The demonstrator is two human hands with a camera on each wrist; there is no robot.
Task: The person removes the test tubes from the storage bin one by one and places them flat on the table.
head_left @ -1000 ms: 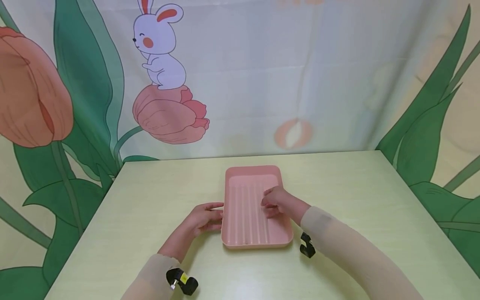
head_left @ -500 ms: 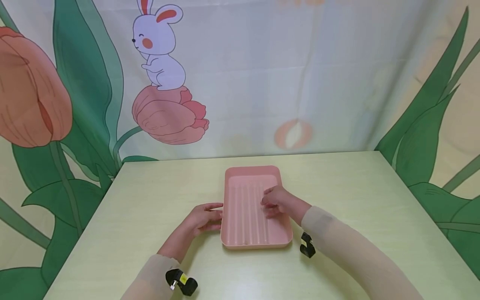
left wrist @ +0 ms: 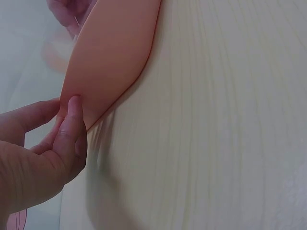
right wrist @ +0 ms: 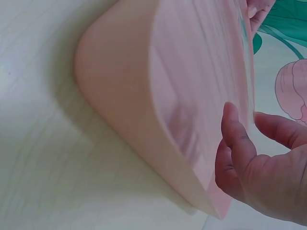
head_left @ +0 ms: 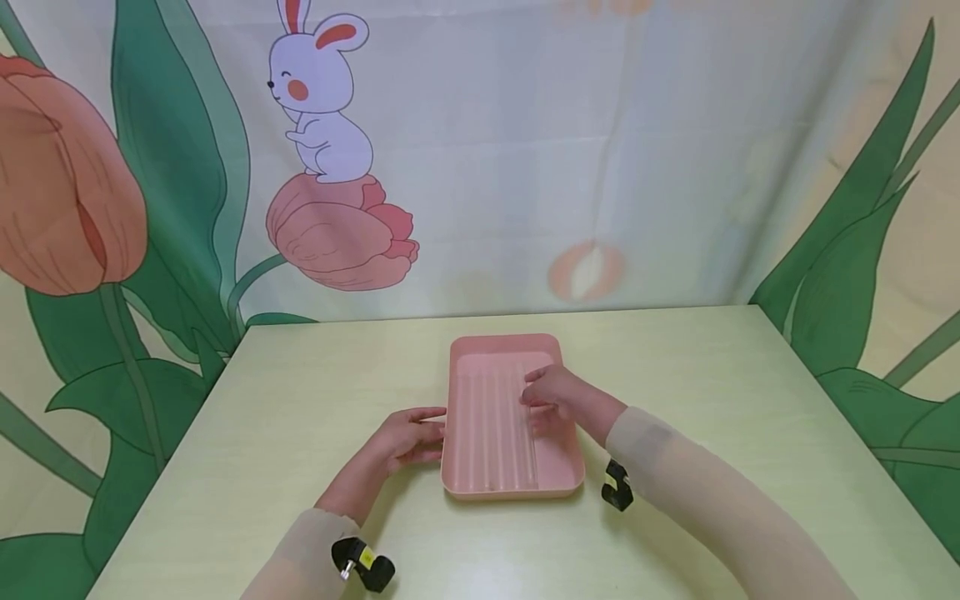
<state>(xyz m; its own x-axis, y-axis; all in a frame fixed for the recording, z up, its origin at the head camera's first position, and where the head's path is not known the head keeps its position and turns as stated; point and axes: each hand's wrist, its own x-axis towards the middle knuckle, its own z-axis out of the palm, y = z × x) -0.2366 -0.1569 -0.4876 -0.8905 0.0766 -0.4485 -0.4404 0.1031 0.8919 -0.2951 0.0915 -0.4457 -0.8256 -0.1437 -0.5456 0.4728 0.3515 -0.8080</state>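
Note:
A pink rectangular tray (head_left: pixel 506 344) lies on the table with several long, clear tubes (head_left: pixel 492 433) lying lengthwise side by side in it. Beside the tray's left wall is my left hand (head_left: pixel 408 437), its fingertips touching the outer side and rim. In the left wrist view, one fingertip (left wrist: pixel 74 103) presses on the wall. My right hand (head_left: pixel 558 396) reaches over the right side of the tray. Its thumb and fingers pinch the rightmost clear tube (head_left: pixel 534 467) near its far half; the see-through tube shows faintly between the fingertips in the right wrist view.
The pale wood-grain table (head_left: pixel 337 358) extends around the tray on all sides. A printed curtain (head_left: pixel 487 167) with tulips and a rabbit hangs behind the far edge. Black wrist-camera mounts (head_left: pixel 363 564) sit on both beige sleeves.
My right hand has risen slightly and shifted a little toward the far end, and the rightmost clear tube shows more distinctly. The left hand and the tray stay in place.

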